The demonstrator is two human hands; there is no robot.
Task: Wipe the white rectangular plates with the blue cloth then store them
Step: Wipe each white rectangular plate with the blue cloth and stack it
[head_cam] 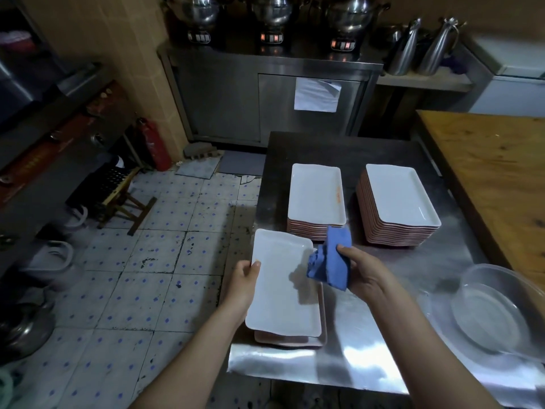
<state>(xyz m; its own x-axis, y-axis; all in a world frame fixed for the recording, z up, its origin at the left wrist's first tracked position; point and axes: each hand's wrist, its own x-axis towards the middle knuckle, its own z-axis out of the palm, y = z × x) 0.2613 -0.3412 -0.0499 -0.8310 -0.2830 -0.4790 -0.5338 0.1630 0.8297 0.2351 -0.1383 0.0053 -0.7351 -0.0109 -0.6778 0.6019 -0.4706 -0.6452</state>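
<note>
The left grip (244, 286) is closed on the left long edge of a white plate (283, 290), thumb on the rim and fingers curled out of sight beneath it. The plate lies face up, running away from this grip toward the right grip (361, 270). Directly under it is a short pile of plates (295, 341) with pinkish undersides, sitting at the near left corner of the steel desk (368, 335); whether the held plate rests on that pile or hangs just above it cannot be told.

The right grip is closed on a bunched blue cloth (330, 261), thumb pressed on its upper fold. The cloth hangs to the left of this grip, over the plate's right edge, and throws a shadow on the white surface. Contact between cloth and plate is not clear.

Just beyond the right grip stands a stack of white plates (315, 193), its near end partly hidden by the cloth. A taller stack (398, 199) stands beyond and to the right of that grip, apart from the first. To the right of the right grip, near the desk's edge, sits a clear plastic bowl (498, 314). A wooden top (495, 172) adjoins the desk farther right. Left of the left grip lies a tiled floor (147, 261).
</note>
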